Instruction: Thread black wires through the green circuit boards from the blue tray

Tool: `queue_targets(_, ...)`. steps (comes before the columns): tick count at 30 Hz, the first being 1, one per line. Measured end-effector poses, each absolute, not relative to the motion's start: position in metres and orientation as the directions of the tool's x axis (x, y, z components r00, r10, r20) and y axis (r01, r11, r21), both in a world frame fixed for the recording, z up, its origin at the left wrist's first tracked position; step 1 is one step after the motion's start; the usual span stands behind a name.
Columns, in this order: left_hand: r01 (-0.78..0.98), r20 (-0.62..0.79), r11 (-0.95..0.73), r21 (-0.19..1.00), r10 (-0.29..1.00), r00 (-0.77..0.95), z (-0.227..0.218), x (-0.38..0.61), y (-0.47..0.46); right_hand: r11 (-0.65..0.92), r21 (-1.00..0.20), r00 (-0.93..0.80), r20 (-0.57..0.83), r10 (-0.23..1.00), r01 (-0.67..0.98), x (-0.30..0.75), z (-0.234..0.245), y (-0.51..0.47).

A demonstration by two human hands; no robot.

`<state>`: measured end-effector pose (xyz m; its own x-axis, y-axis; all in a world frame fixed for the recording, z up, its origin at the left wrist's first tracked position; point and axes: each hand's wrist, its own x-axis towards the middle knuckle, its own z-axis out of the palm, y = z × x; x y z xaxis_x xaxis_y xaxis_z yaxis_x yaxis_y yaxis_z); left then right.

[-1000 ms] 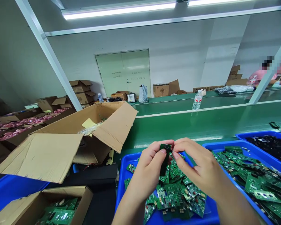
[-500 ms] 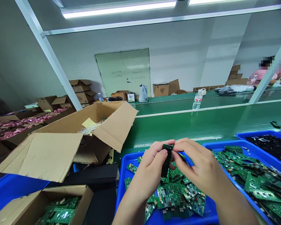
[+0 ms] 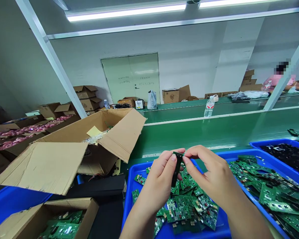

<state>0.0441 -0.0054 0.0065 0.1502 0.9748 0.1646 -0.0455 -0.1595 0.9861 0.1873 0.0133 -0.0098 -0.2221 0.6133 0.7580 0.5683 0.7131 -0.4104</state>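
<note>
My left hand [image 3: 161, 172] is closed round a small green circuit board [image 3: 177, 154] with a long black piece [image 3: 176, 171] along it, tilted upright above a blue tray [image 3: 130, 179]. The thumb presses on the near face. My right hand [image 3: 211, 172] pinches the board's upper right corner between thumb and forefinger; its other fingers are curled and partly hidden. Below both hands, loose green circuit boards [image 3: 180, 207] lie heaped in the blue tray.
To the right stand a blue tray of circuit boards [image 3: 271, 186] and another with black parts [image 3: 284, 152]. An open cardboard box [image 3: 119, 136] stands at left, above a smaller box with boards [image 3: 91, 212]. A water bottle [image 3: 209, 108] is on the green bench [image 3: 179, 136]; a person [image 3: 276, 81] sits beyond.
The board has tipped slightly in my left hand, so less of its top face shows. My right fingers have shifted a little, and the dark piece seen by them earlier is out of sight.
</note>
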Motion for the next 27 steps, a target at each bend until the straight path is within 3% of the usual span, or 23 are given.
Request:
queue_targets(10, 0.055, 0.202, -0.213, 0.976, 0.966, 0.16, 0.0075, 0.0423, -0.0018, 0.732, -0.362, -0.152, 0.833, 0.532, 0.577, 0.1886, -0.011, 0.0179)
queue_targets(14, 0.081, 0.314, -0.322, 0.943, 0.945, 0.089, 0.0087, 0.0405, -0.002, 0.707, -0.437, 0.087, 0.877, 0.473, 0.557, 0.1921, -0.0091, 0.0139)
queue_targets(16, 0.095, 0.354, -0.361, 0.928, 0.931, 0.085, 0.0093, 0.039, -0.0031, 0.68, -0.549, 0.158, 0.821, 0.549, 0.486, 0.1925, -0.0083, 0.0106)
queue_targets(20, 0.08, 0.387, -0.406, 0.91, 0.904, 0.183, 0.0084, 0.0373, -0.0045, 0.62, -0.713, -0.014, 0.652, 0.758, 0.328, 0.1907, -0.0087, 0.0092)
queue_targets(27, 0.095, 0.403, -0.42, 0.902, 0.901, 0.161, 0.0034, 0.0402, -0.0018, 0.634, -0.717, -0.007, 0.661, 0.751, 0.29, 0.1894, -0.0101, 0.01)
